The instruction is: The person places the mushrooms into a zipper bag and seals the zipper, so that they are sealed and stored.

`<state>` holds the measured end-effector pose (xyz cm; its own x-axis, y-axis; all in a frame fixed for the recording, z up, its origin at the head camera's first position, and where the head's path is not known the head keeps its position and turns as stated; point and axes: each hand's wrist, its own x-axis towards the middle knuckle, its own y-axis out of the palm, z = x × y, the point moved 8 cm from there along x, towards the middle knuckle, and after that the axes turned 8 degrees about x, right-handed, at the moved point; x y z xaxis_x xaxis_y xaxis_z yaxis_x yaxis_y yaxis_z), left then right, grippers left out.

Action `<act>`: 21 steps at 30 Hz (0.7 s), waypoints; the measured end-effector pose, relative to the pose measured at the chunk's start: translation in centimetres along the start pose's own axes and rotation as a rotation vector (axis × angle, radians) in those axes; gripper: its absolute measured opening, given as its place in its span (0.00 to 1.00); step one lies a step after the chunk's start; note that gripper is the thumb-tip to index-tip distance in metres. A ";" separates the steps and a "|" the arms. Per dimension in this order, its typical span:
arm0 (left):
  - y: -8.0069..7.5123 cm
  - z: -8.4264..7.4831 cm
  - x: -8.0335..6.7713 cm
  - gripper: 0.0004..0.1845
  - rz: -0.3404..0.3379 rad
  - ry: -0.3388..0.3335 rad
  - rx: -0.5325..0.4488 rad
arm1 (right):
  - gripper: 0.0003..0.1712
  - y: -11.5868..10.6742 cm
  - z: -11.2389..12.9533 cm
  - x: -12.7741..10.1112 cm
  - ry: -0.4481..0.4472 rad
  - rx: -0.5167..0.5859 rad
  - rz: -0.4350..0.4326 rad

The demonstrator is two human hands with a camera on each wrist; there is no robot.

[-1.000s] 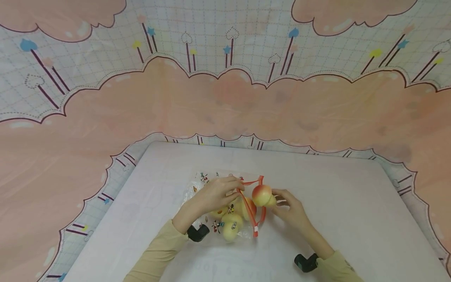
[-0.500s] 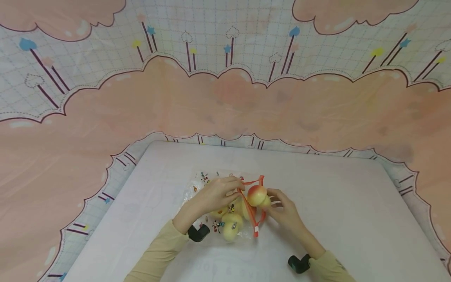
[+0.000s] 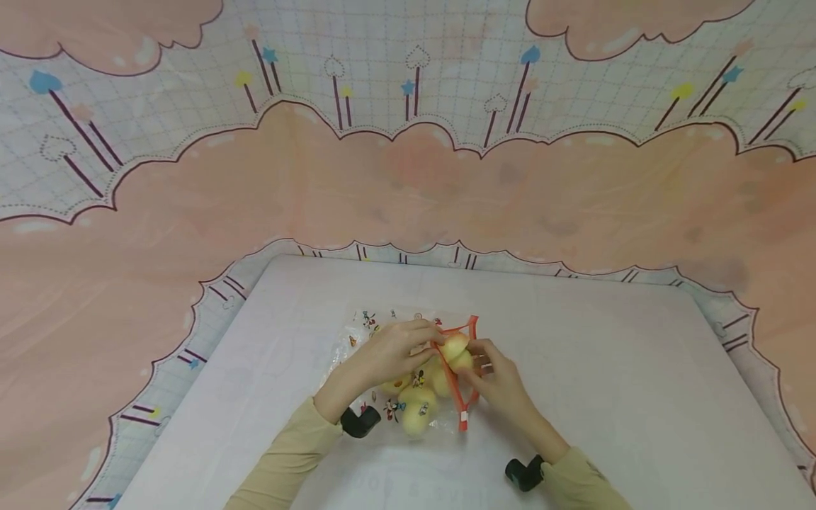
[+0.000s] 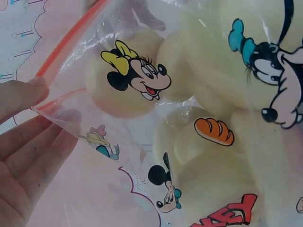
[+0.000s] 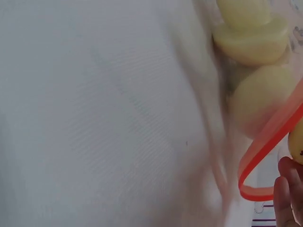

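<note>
At my nine o'clock the white table (image 3: 255, 397) runs out to its edge, and past it hangs a cloth backdrop (image 3: 408, 184) of pink clouds on a pale grid, dotted with little stars and hearts on sticks; it fills the whole room behind the table from nine round to three.

My left hand (image 3: 389, 354) lies on top of the clear zip bag (image 3: 382, 368), which rests flat on the table near the middle, at about twelve o'clock from my chest. My thumb and fingers (image 4: 21, 99) pinch the upper lip of the bag at its orange zip strip (image 4: 66, 40), holding the mouth open. Through the cartoon-printed plastic I see several pale yellow peaches (image 4: 213, 123) packed together inside.

Just right of that, at the bag's mouth, sits the peach (image 3: 455, 350) I am holding, yellow with a blush, lying between the two orange edges and partly inside. My right hand (image 3: 500, 386) grips it from the three o'clock side, fingers curled round it.

Farther right, the table (image 5: 94, 118) is plain white cloth out to the three o'clock edge.
</note>
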<state>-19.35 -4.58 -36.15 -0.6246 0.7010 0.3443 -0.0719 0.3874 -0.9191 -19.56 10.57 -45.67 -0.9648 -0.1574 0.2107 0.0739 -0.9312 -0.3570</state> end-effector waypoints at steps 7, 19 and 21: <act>0.2 -0.1 0.1 0.08 -0.013 0.026 -0.003 | 0.23 0.6 0.3 0.3 0.001 0.015 0.006; 0.3 -0.2 0.3 0.08 0.001 0.032 -0.030 | 0.19 1.4 0.9 0.4 0.043 0.064 -0.019; 0.2 -0.2 0.3 0.08 -0.003 0.031 -0.028 | 0.17 1.5 0.8 0.4 0.062 0.103 -0.015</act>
<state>-19.43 -4.14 -36.22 -0.5996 0.7182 0.3530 -0.0511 0.4058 -0.9125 -19.64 8.87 -45.40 -0.9795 -0.1255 0.1578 0.0816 -0.9625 -0.2586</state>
